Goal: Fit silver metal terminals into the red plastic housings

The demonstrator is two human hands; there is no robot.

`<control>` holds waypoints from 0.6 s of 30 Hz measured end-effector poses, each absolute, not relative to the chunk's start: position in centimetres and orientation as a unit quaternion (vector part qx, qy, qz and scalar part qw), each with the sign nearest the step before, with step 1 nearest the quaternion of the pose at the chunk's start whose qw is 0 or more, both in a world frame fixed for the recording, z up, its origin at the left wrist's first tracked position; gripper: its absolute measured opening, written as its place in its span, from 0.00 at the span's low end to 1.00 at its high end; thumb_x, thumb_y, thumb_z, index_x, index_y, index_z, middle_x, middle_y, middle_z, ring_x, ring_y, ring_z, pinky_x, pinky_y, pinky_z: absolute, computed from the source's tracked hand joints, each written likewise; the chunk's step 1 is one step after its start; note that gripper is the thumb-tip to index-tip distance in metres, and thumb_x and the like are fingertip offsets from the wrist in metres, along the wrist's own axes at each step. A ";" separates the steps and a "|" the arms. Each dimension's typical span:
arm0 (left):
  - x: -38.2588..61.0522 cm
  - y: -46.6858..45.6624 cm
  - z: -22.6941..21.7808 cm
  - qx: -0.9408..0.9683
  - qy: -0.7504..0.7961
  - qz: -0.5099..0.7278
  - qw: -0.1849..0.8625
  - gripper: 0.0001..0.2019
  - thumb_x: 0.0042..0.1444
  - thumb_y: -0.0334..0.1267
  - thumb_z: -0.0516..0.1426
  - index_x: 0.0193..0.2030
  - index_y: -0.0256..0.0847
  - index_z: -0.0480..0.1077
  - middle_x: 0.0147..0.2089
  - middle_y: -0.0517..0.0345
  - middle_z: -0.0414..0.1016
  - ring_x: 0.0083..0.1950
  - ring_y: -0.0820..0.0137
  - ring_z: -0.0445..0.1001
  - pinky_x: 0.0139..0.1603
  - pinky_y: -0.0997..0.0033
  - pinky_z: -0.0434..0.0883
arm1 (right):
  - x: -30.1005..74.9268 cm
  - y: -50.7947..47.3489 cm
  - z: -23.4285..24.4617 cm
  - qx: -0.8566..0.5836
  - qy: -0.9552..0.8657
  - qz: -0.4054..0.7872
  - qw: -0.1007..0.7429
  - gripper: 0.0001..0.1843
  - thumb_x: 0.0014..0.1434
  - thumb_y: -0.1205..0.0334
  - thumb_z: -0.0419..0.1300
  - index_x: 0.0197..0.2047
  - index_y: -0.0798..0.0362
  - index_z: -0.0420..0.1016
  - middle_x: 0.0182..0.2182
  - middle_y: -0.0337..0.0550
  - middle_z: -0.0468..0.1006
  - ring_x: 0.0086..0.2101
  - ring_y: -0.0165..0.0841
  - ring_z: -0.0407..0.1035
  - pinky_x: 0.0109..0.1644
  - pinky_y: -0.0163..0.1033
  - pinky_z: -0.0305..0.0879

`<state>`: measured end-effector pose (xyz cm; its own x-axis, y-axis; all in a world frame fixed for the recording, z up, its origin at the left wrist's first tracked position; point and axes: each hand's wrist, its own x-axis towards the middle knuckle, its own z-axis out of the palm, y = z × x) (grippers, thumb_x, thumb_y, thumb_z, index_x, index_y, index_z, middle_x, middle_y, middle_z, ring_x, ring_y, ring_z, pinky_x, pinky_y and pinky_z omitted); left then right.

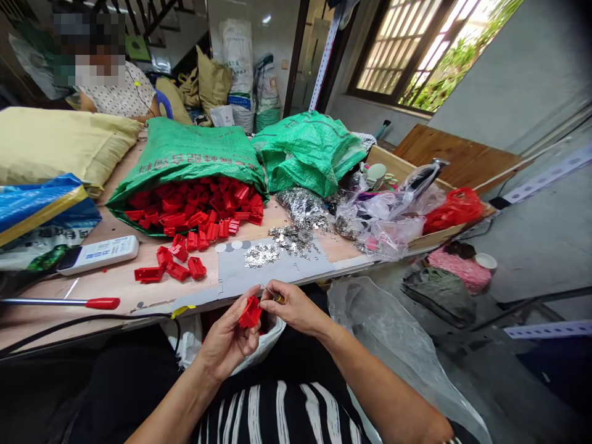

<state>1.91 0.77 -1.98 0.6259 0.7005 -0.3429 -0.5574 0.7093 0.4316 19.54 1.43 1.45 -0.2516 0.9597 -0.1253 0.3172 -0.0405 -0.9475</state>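
My left hand (pixel 227 340) is closed around a red plastic part (pixel 250 313) above the white sack in my lap. Right beside it, my right hand (pixel 295 309) pinches a small thin tool (pixel 279 299) with a metal tip and a brownish end; its exact kind is too small to make out. Fingers of both hands nearly meet at the red part's upper edge. On the table ahead lie loose red plastic parts (pixel 177 271), a pile of small flat silvery metal pieces (pixel 261 254) and a darker pile of metal pieces (pixel 293 239).
A green woven sack (pixel 198 145) spills red parts onto the table (pixel 120 287). Another green sack (pixel 309 151) and clear plastic bags (pixel 383 228) stand right of it. At left are a white device (pixel 99 254) and a red-handled lever (pixel 102 303). A person (pixel 118 92) sits opposite.
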 end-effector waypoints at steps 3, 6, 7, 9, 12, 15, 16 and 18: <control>2.0 0.7 -1.8 0.157 0.257 0.349 0.888 0.23 0.64 0.37 0.49 0.65 0.45 0.55 0.24 0.58 0.72 0.18 0.76 0.70 0.15 0.83 0.64 | 19.8 1.8 1.6 -0.479 -0.555 0.587 0.342 0.12 0.53 0.55 0.61 0.30 0.54 0.64 0.24 0.32 0.64 0.24 0.25 0.56 0.28 0.31 0.53; 2.1 0.7 -1.7 0.171 0.253 0.348 0.887 0.23 0.63 0.37 0.49 0.65 0.45 0.55 0.23 0.59 0.72 0.17 0.76 0.71 0.15 0.83 0.64 | 19.9 1.9 1.5 -0.469 -0.529 0.617 0.345 0.16 0.51 0.51 0.62 0.31 0.53 0.63 0.22 0.30 0.62 0.22 0.24 0.54 0.26 0.31 0.51; 2.2 0.7 -1.7 0.176 0.250 0.344 0.888 0.23 0.63 0.37 0.49 0.65 0.44 0.55 0.23 0.59 0.72 0.16 0.75 0.71 0.14 0.82 0.64 | 19.9 1.9 1.3 -0.468 -0.528 0.619 0.345 0.17 0.50 0.50 0.63 0.31 0.53 0.63 0.22 0.30 0.62 0.22 0.24 0.54 0.26 0.31 0.51; 2.2 0.7 -1.8 0.180 0.254 0.332 0.891 0.22 0.63 0.38 0.50 0.64 0.43 0.57 0.22 0.59 0.71 0.15 0.75 0.70 0.14 0.82 0.64 | 19.9 2.0 0.8 -0.462 -0.529 0.622 0.346 0.19 0.48 0.50 0.65 0.30 0.53 0.62 0.23 0.30 0.62 0.24 0.24 0.55 0.27 0.31 0.51; 2.1 0.8 -1.8 0.178 0.274 0.298 0.897 0.22 0.62 0.40 0.51 0.62 0.40 0.60 0.21 0.59 0.71 0.14 0.75 0.70 0.13 0.82 0.62 | 19.8 2.0 -0.2 -0.453 -0.537 0.627 0.337 0.20 0.46 0.53 0.67 0.30 0.52 0.60 0.24 0.31 0.63 0.26 0.25 0.56 0.28 0.31 0.53; 2.1 1.0 -1.7 0.178 0.301 0.283 0.893 0.23 0.61 0.41 0.53 0.62 0.41 0.60 0.21 0.60 0.70 0.14 0.76 0.69 0.13 0.83 0.62 | 19.7 2.0 -0.7 -0.451 -0.543 0.627 0.330 0.18 0.46 0.56 0.66 0.29 0.52 0.59 0.23 0.30 0.62 0.26 0.25 0.55 0.28 0.31 0.53; 2.1 1.0 -1.6 0.182 0.312 0.283 0.889 0.23 0.60 0.41 0.54 0.62 0.41 0.60 0.21 0.60 0.71 0.15 0.76 0.69 0.14 0.83 0.62 | 19.6 2.0 -0.8 -0.452 -0.544 0.625 0.331 0.18 0.47 0.56 0.66 0.29 0.52 0.58 0.23 0.30 0.61 0.26 0.25 0.55 0.28 0.31 0.53; 2.0 1.3 -1.2 0.212 0.335 0.282 0.874 0.24 0.59 0.43 0.55 0.62 0.41 0.60 0.22 0.60 0.72 0.16 0.76 0.70 0.15 0.82 0.63 | 19.7 2.1 -0.8 -0.462 -0.547 0.609 0.341 0.17 0.48 0.57 0.65 0.28 0.52 0.58 0.24 0.30 0.61 0.26 0.25 0.55 0.29 0.31 0.52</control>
